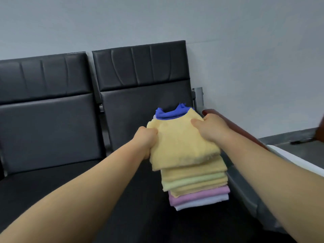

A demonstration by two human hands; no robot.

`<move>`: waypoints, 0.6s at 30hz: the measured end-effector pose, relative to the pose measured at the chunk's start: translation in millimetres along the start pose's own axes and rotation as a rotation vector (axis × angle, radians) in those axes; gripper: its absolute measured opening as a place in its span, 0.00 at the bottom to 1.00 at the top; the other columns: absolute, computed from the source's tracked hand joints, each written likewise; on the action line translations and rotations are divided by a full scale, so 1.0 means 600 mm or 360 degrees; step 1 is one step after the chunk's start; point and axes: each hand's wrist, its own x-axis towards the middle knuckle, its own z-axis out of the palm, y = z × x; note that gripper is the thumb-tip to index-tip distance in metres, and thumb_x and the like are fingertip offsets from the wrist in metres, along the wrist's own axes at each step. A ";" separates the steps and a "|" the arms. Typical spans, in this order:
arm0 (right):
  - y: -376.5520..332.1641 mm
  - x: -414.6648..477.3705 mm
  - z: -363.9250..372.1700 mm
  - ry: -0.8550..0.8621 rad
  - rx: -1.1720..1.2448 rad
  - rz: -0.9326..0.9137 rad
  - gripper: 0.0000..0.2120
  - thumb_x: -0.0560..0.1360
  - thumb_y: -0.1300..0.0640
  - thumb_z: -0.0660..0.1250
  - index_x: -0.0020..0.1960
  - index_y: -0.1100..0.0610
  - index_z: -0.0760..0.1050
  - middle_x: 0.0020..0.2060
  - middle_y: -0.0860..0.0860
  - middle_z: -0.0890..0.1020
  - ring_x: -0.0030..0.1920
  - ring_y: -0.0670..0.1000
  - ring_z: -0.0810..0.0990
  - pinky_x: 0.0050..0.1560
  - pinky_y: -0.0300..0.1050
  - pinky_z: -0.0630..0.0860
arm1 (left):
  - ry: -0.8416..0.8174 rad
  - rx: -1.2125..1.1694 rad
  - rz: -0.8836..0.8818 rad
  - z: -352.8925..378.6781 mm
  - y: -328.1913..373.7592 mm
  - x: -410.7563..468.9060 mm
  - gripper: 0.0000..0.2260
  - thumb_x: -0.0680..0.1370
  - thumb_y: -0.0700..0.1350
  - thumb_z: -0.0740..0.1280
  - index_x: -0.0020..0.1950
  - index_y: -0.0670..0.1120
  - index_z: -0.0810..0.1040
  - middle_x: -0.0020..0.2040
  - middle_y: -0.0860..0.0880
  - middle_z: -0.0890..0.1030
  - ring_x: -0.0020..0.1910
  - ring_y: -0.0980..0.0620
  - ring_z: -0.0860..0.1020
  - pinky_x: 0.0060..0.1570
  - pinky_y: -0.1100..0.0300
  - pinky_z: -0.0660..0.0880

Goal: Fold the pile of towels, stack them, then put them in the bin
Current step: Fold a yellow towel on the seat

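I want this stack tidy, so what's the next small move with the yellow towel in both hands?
Probably nudge the yellow towel right, then release: left hand and right hand grip its sides, and it overhangs the stack on the left.

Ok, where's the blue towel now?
Head view, right of centre: the blue towel peeks out past the far edge of the yellow towel gripped by the left hand and right hand, before the black backrest.
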 end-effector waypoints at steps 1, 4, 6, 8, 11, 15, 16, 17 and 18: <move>0.018 0.016 0.002 -0.0030 -0.0045 0.0039 0.22 0.79 0.39 0.66 0.51 0.59 0.76 0.46 0.54 0.82 0.40 0.53 0.79 0.34 0.46 0.68 | 0.0005 0.0018 -0.0041 0.021 -0.005 0.012 0.18 0.81 0.45 0.62 0.69 0.42 0.68 0.53 0.47 0.75 0.50 0.47 0.76 0.45 0.52 0.75; 0.073 0.033 0.029 -0.0177 -0.0140 0.0205 0.40 0.72 0.33 0.72 0.71 0.60 0.71 0.63 0.56 0.80 0.59 0.57 0.80 0.47 0.47 0.73 | 0.0033 0.0297 -0.0130 0.067 -0.042 0.029 0.24 0.79 0.50 0.67 0.70 0.41 0.65 0.55 0.46 0.74 0.48 0.47 0.76 0.41 0.53 0.74; 0.107 0.033 0.050 -0.0319 -0.0098 0.0358 0.54 0.68 0.32 0.76 0.80 0.62 0.59 0.73 0.57 0.73 0.68 0.58 0.76 0.56 0.48 0.75 | 0.0017 0.0394 -0.0209 0.083 -0.076 0.031 0.32 0.75 0.55 0.72 0.70 0.41 0.62 0.59 0.44 0.74 0.53 0.44 0.77 0.49 0.49 0.78; 0.137 0.034 0.064 -0.0471 0.0096 0.0560 0.64 0.64 0.31 0.79 0.83 0.61 0.50 0.76 0.59 0.69 0.71 0.60 0.74 0.63 0.49 0.75 | -0.0084 0.0262 -0.0403 0.082 -0.109 0.034 0.42 0.66 0.63 0.77 0.70 0.44 0.62 0.62 0.43 0.76 0.57 0.40 0.79 0.57 0.44 0.79; 0.173 0.032 0.074 -0.0694 0.0377 0.0742 0.61 0.59 0.29 0.80 0.80 0.58 0.62 0.68 0.58 0.77 0.63 0.58 0.80 0.64 0.53 0.78 | -0.0522 0.0110 -0.0757 0.075 -0.148 0.034 0.45 0.58 0.74 0.76 0.66 0.48 0.76 0.57 0.44 0.85 0.55 0.39 0.83 0.59 0.39 0.78; 0.191 0.011 0.073 -0.0916 0.0682 0.0772 0.35 0.69 0.33 0.76 0.66 0.55 0.76 0.56 0.59 0.85 0.56 0.59 0.84 0.62 0.55 0.80 | -0.0855 -0.0081 -0.0856 0.075 -0.166 0.016 0.34 0.70 0.71 0.72 0.65 0.49 0.80 0.57 0.41 0.86 0.57 0.39 0.84 0.60 0.43 0.79; 0.192 0.008 0.071 -0.0940 0.0729 0.0798 0.33 0.69 0.33 0.76 0.63 0.55 0.77 0.55 0.59 0.85 0.56 0.60 0.84 0.63 0.56 0.80 | -0.0883 -0.0154 -0.0865 0.077 -0.167 0.015 0.33 0.71 0.69 0.72 0.66 0.47 0.79 0.57 0.41 0.86 0.57 0.39 0.84 0.60 0.44 0.79; 0.193 0.007 0.070 -0.0958 0.0759 0.0826 0.32 0.69 0.33 0.77 0.61 0.55 0.77 0.55 0.60 0.85 0.56 0.61 0.85 0.63 0.57 0.80 | -0.0898 -0.0198 -0.0867 0.078 -0.166 0.011 0.32 0.72 0.68 0.72 0.66 0.47 0.79 0.57 0.40 0.85 0.57 0.38 0.84 0.61 0.44 0.79; 0.193 0.007 0.068 -0.0978 0.0785 0.0851 0.33 0.68 0.33 0.77 0.61 0.55 0.77 0.55 0.61 0.86 0.56 0.61 0.85 0.64 0.58 0.80 | -0.0922 -0.0227 -0.0870 0.079 -0.165 0.008 0.32 0.72 0.68 0.73 0.67 0.47 0.79 0.58 0.40 0.85 0.58 0.38 0.84 0.63 0.44 0.78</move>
